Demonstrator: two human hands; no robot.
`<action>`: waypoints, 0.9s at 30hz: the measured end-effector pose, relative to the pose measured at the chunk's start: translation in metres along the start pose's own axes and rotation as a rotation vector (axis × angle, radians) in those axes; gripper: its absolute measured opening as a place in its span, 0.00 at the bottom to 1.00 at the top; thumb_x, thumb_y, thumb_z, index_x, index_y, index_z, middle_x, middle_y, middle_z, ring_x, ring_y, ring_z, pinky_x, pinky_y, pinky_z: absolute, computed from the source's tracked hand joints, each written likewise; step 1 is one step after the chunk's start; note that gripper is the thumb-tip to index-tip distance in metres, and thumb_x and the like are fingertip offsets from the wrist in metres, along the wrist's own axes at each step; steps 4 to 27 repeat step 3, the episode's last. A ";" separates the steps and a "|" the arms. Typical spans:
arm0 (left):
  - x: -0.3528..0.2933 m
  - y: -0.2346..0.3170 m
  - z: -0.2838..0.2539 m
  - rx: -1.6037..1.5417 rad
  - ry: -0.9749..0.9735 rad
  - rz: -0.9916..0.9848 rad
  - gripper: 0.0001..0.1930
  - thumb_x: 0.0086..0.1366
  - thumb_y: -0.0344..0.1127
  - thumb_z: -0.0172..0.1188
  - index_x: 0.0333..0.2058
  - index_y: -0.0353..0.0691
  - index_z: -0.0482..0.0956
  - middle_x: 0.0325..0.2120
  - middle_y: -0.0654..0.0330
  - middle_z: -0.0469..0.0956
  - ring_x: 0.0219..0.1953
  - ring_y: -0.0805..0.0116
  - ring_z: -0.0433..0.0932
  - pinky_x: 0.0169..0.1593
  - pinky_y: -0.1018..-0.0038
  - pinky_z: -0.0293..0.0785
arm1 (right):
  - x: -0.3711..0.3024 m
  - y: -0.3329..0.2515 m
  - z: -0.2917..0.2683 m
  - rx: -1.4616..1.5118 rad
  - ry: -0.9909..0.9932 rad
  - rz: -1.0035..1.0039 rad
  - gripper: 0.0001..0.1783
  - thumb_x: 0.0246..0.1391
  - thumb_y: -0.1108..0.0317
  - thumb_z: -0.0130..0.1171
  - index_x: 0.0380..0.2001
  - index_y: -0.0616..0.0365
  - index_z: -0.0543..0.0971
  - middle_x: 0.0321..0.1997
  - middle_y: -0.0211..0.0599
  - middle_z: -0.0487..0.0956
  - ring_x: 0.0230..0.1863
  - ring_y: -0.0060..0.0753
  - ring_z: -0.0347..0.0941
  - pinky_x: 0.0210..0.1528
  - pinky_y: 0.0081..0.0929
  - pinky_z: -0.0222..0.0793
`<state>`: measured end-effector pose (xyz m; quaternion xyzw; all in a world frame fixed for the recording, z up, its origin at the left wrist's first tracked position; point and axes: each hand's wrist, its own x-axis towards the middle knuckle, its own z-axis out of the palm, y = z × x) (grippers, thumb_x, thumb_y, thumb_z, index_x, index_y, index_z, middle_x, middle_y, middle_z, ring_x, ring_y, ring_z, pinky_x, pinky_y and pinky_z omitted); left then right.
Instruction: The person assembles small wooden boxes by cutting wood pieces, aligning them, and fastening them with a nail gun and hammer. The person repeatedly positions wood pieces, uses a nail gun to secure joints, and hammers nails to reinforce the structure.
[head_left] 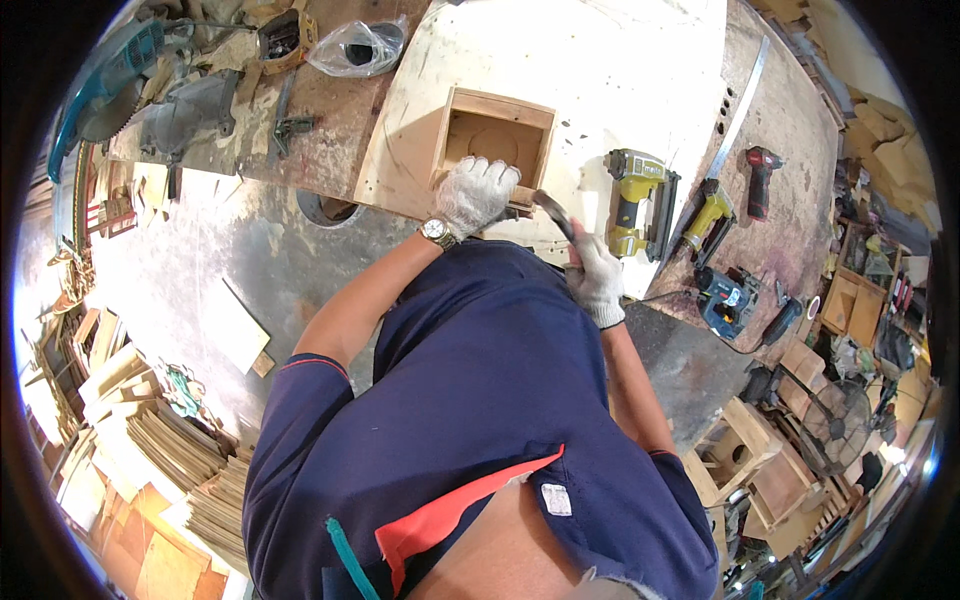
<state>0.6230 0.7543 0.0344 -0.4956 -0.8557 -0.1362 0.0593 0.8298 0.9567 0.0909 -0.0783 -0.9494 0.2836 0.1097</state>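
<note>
An open wooden box point(502, 106) with a round outline on its bottom rests on the pale board point(640, 60) at the table's near edge. My left hand point(476, 197), in a white knit glove, is closed over the box's near wall, and a watch point(437, 231) shows at that wrist. To its right, my gloved right hand point(597, 280) is closed around a hammer point(556, 214). The hammer's dark metal end points toward the near right corner of the box; the glove hides much of the handle.
Right of the box lie a yellow-green nail gun point(632, 200), a smaller one point(709, 218), a red-and-black air tool point(761, 183), a blue jigsaw point(728, 300) and a metal ruler point(742, 105). A teal saw point(110, 85) stands far left. Wood sheets point(170, 450) are stacked lower left.
</note>
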 end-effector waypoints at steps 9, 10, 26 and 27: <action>0.002 0.003 -0.006 -0.038 0.078 0.009 0.11 0.62 0.42 0.68 0.41 0.48 0.82 0.32 0.62 0.79 0.36 0.62 0.81 0.45 0.63 0.77 | -0.001 0.002 0.000 0.025 -0.075 0.075 0.35 0.64 0.75 0.65 0.75 0.45 0.78 0.35 0.42 0.80 0.37 0.48 0.83 0.39 0.45 0.80; 0.002 0.003 -0.006 -0.038 0.078 0.009 0.11 0.62 0.42 0.68 0.41 0.48 0.82 0.32 0.62 0.79 0.36 0.62 0.81 0.45 0.63 0.77 | -0.001 0.002 0.000 0.025 -0.075 0.075 0.35 0.64 0.75 0.65 0.75 0.45 0.78 0.35 0.42 0.80 0.37 0.48 0.83 0.39 0.45 0.80; 0.002 0.003 -0.006 -0.038 0.078 0.009 0.11 0.62 0.42 0.68 0.41 0.48 0.82 0.32 0.62 0.79 0.36 0.62 0.81 0.45 0.63 0.77 | -0.001 0.002 0.000 0.025 -0.075 0.075 0.35 0.64 0.75 0.65 0.75 0.45 0.78 0.35 0.42 0.80 0.37 0.48 0.83 0.39 0.45 0.80; 0.002 0.003 -0.006 -0.038 0.078 0.009 0.11 0.62 0.42 0.68 0.41 0.48 0.82 0.32 0.62 0.79 0.36 0.62 0.81 0.45 0.63 0.77 | -0.001 0.002 0.000 0.025 -0.075 0.075 0.35 0.64 0.75 0.65 0.75 0.45 0.78 0.35 0.42 0.80 0.37 0.48 0.83 0.39 0.45 0.80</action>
